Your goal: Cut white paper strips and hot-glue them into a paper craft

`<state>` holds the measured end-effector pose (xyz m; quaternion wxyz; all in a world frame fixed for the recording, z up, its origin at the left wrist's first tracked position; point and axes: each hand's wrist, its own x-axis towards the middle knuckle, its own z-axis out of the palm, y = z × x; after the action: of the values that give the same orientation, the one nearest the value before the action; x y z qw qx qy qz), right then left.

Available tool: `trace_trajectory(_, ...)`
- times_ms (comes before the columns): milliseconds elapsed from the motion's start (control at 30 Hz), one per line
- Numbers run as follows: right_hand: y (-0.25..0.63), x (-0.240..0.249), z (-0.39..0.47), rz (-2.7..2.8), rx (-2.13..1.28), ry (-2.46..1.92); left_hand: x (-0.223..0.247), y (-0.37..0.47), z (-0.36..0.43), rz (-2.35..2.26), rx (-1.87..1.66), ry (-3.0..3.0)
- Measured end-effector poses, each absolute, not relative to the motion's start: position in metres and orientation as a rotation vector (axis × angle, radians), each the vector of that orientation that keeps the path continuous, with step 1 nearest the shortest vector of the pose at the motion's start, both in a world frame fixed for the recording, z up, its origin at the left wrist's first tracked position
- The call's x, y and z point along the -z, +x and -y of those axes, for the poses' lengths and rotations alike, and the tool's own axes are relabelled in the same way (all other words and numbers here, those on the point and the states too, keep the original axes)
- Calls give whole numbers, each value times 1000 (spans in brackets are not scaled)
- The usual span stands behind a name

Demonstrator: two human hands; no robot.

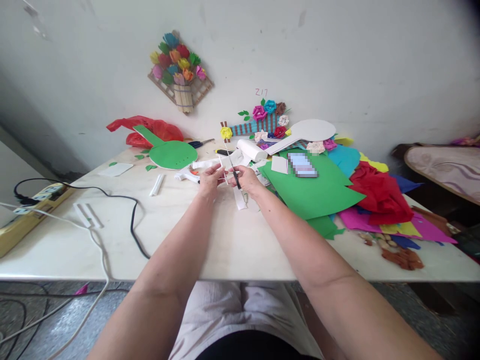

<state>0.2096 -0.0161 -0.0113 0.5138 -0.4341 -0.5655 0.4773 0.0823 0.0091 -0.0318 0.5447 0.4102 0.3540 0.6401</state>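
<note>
Both hands meet over the middle of the table. My left hand (212, 179) pinches a thin white strip (224, 172). In my right hand (245, 181) are scissors with dark handles (236, 179), their blades pointing up and away beside the strip. A small white piece (239, 199) lies under the right hand. Just left of the left hand rests a white glue gun (186, 176). Behind the hands sits a white roll (252, 150).
Green paper sheets (315, 187), a phone (302, 165) and red crepe paper (382, 192) cover the right side. A green paddle shape (173, 154) lies back left. A black cable (133, 220) and power strip (33, 210) are at the left.
</note>
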Motion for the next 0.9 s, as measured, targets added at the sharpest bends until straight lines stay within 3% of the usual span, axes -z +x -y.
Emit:
trace_trajectory(433,210,20,7,1386,-1020,-1078,30,84,-6,-857,-1482,1000)
trace_trajectory(700,211,11,15,1309,-1113,-1087,32,83,-8,-833,-1503,940)
trace_trajectory(900,229,10,13,1596,-1122,-1160,29,80,-10,-834,-1564,833)
